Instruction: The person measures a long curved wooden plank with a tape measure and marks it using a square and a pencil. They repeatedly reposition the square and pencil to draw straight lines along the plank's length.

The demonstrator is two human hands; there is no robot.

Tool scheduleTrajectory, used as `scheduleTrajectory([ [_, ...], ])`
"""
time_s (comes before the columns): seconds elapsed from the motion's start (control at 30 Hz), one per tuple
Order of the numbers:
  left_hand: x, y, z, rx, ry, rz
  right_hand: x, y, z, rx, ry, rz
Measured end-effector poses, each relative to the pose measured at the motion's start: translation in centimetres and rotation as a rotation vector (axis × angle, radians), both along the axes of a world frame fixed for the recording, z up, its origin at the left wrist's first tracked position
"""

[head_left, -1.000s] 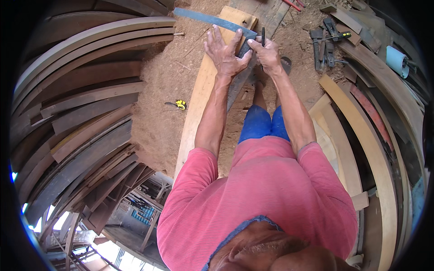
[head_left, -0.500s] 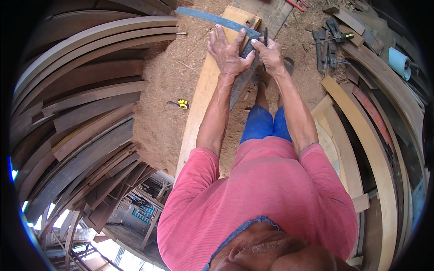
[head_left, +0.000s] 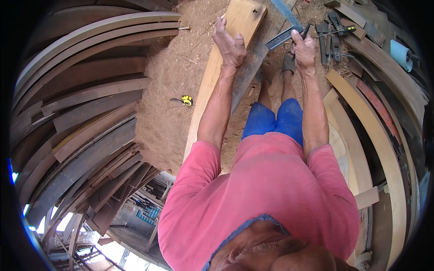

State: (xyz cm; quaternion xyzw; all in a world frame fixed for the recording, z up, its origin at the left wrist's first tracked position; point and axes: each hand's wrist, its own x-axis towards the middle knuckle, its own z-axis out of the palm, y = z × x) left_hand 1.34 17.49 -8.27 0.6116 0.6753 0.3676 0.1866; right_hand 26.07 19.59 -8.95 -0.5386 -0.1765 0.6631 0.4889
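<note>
Since a second ago my hands have drawn apart: they were close together over the plank with the long blue blade lying across its far end, and now my left hand [head_left: 231,45] lies alone on the pale plank [head_left: 217,77] while my right hand [head_left: 304,52] has swung out to the right with the metal square [head_left: 281,38]. The blue blade [head_left: 285,11] now runs off toward the far edge of the view.

My left palm is pressed flat on the plank's far half, fingers spread and partly curled over its top, steadying rather than gripping it. My right hand is closed around the square near its corner, and a dark pencil-like stick [head_left: 306,30] juts from the same fist; I cannot tell exactly which fingers pinch it.

The plank runs from near my left hip away to the far side, resting on the sawdust floor [head_left: 176,81], with a darker board [head_left: 246,79] just to its right. I judge it stiff, fairly heavy and rough with dust, not slippery; it is best held down from above, or lifted by its long edges. The square looks light, rigid and thin-edged, so I would hold it by the thick stock. A small yellow tape measure [head_left: 186,100] lies on the sawdust to the left, clamps [head_left: 332,31] to the far right.
</note>
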Motion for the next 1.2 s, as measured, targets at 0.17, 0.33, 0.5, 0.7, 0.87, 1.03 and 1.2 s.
scheduleTrajectory([
  [0.17,-4.8,-4.6,1.1,-0.213,0.1,-0.016,0.1,-3.7,1.0,0.072,-0.033,0.037],
  [0.33,-6.7,-13.1,2.5,-0.27,0.342,-0.064,-3.1,-9.0,2.0,0.084,-0.127,0.191],
  [0.5,-5.9,-16.3,2.5,-0.224,0.327,-0.064,-6.6,-13.4,2.0,0.005,-0.213,0.445],
  [0.7,-6.4,-17.2,4.0,-0.293,0.367,-0.229,-10.4,-16.0,1.9,0.096,-0.315,0.615],
  [0.87,-5.9,-17.7,3.8,-0.336,0.371,-0.226,-13.2,-16.3,1.1,0.064,-0.257,0.535],
  [1.03,-5.4,-17.2,2.5,-0.264,0.34,-0.122,-14.6,-16.4,0.7,0.066,-0.258,0.38],
  [1.2,-4.9,-17.1,2.2,-0.263,0.359,-0.077,-14.8,-16.2,0.9,0.069,-0.303,0.308],
])
